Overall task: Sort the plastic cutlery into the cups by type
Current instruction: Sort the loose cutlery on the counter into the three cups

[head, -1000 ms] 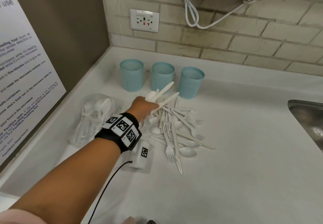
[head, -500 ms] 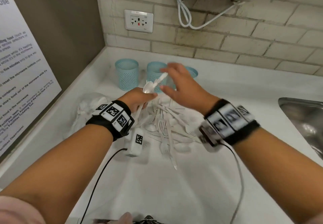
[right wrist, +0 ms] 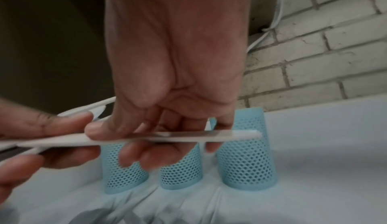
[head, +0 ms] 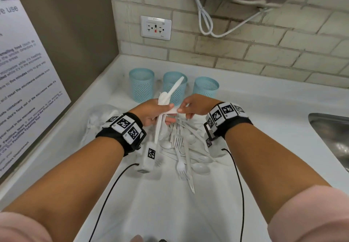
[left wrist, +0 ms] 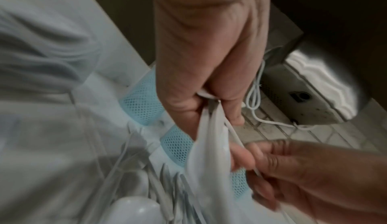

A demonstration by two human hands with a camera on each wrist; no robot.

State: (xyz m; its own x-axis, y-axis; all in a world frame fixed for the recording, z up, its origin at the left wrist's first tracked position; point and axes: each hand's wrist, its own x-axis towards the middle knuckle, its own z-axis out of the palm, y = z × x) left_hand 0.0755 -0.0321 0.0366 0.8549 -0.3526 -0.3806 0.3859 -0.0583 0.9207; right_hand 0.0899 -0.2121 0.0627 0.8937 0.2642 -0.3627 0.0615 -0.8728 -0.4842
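Between the two sets of fingers, just above the pile of loose cutlery (head: 181, 147), a small bundle of white plastic pieces (head: 166, 100) is held. The left hand (head: 151, 112) has its fingers curled around the bundle, a spoon bowl and a long handle sticking up past the thumb toward the middle cup (head: 174, 88). The right hand (head: 196, 106) pinches one flat white handle (right wrist: 146, 138) between thumb and fingertips, touching the left hand's bundle. Beyond the fingers, three blue mesh cups stand in a row on the white surface (head: 255, 147): the left cup (head: 141, 85), the middle one, and the right cup (head: 205, 87). Below the fingers, forks, spoons and knives lie tangled on the surface.
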